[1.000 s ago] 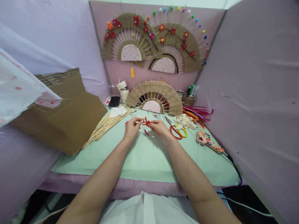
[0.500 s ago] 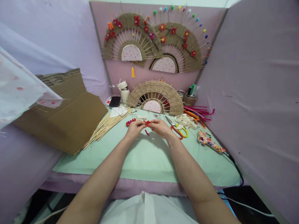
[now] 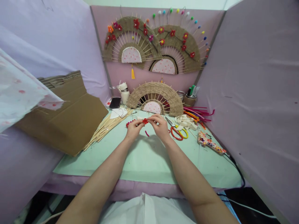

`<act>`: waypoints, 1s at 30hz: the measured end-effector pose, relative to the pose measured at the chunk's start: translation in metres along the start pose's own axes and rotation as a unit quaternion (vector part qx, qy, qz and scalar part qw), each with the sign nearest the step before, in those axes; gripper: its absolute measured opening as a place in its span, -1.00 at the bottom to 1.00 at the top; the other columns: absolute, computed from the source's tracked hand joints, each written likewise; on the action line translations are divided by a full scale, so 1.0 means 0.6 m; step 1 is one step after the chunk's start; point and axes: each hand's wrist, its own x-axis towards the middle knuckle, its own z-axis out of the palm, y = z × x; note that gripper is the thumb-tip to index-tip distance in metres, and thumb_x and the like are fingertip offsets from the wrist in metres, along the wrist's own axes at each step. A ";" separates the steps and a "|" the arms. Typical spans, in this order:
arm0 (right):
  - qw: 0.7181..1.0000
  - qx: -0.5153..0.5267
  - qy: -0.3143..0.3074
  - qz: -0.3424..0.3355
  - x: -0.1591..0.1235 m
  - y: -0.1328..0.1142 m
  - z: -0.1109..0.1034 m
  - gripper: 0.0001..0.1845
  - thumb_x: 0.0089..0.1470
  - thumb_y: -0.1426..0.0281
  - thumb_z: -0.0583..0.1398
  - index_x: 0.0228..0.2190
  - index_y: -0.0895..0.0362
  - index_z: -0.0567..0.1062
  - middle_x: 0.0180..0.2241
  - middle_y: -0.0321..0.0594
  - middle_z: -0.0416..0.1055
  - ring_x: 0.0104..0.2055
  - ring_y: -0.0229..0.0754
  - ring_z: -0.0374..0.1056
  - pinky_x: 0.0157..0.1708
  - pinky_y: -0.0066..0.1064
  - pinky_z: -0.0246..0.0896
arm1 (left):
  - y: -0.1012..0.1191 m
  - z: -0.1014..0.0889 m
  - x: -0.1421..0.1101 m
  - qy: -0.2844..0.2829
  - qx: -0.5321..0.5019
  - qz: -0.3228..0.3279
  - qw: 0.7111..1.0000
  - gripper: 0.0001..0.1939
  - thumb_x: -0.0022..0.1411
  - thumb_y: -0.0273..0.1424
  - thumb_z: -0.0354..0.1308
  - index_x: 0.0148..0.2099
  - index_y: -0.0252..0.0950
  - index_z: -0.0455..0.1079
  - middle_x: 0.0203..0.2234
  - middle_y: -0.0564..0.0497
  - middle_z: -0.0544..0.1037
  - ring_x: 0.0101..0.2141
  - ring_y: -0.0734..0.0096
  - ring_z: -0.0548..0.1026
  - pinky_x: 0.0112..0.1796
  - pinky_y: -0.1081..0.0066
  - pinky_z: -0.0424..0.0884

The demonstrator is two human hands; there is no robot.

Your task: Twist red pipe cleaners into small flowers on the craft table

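Both my hands meet above the green mat (image 3: 144, 158) near the table's middle. My left hand (image 3: 133, 129) and my right hand (image 3: 160, 125) pinch a small red pipe-cleaner flower (image 3: 145, 121) between their fingertips, each with fingers closed on it. A short red pipe-cleaner scrap (image 3: 147, 133) lies on the mat just below the hands. Another small red flower (image 3: 129, 123) lies left of my left hand. A woven fan (image 3: 156, 93) with a pink dotted centre stands upright right behind the hands.
Red and yellow scissors (image 3: 177, 132) and a patterned glue gun (image 3: 209, 143) with its cable lie to the right. Bamboo sticks (image 3: 105, 126) and cardboard sheets (image 3: 70, 112) lie left. Coloured pipe cleaners (image 3: 198, 112), a pen pot (image 3: 189, 99), a phone (image 3: 115, 102) and two flowered fans (image 3: 154, 43) are behind.
The red pipe cleaner, loose and spiky a second ago, is now pressed into a compact flower shape. My hands closed together around it and lifted slightly towards the standing fan.
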 end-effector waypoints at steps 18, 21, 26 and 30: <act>0.996 0.043 0.031 0.066 0.007 0.010 -0.003 -0.75 -0.05 0.28 0.22 -0.29 0.10 0.53 -0.29 -0.18 0.43 -0.28 -0.21 0.31 -0.28 -0.38 0.21 | 0.001 0.004 -0.003 0.024 -0.060 0.039 0.997 -0.82 -0.03 -0.28 0.24 -0.40 -0.28 0.52 -0.46 0.02 0.51 -0.42 0.43 0.41 -0.40 0.44 0.30; 0.983 0.082 0.045 0.159 0.008 0.008 -0.003 -0.74 -0.08 0.22 0.22 -0.40 0.15 0.52 -0.43 -0.23 0.43 -0.40 -0.25 0.28 -0.38 -0.41 0.18 | -0.006 0.005 0.001 0.037 -0.087 0.033 0.995 -0.80 -0.04 -0.28 0.25 -0.36 -0.29 0.52 -0.39 -0.01 0.54 -0.34 0.38 0.45 -0.37 0.43 0.33; 0.954 0.146 -0.036 0.258 0.005 0.009 0.008 -0.74 -0.14 0.21 0.22 -0.54 0.17 0.50 -0.62 -0.34 0.31 -0.57 -0.34 0.12 -0.54 -0.46 0.02 | -0.005 0.007 -0.002 0.030 -0.074 0.052 0.995 -0.79 -0.04 -0.26 0.25 -0.36 -0.27 0.52 -0.41 -0.01 0.54 -0.39 0.41 0.43 -0.40 0.44 0.31; 0.954 0.152 -0.030 0.258 0.003 0.015 0.012 -0.80 -0.18 0.26 0.22 -0.58 0.16 0.45 -0.67 -0.39 0.24 -0.61 -0.37 0.05 -0.57 -0.48 -0.04 | 0.004 0.009 -0.006 0.002 -0.038 0.027 0.999 -0.77 -0.05 -0.25 0.25 -0.36 -0.29 0.51 -0.46 0.00 0.54 -0.43 0.43 0.41 -0.44 0.46 0.27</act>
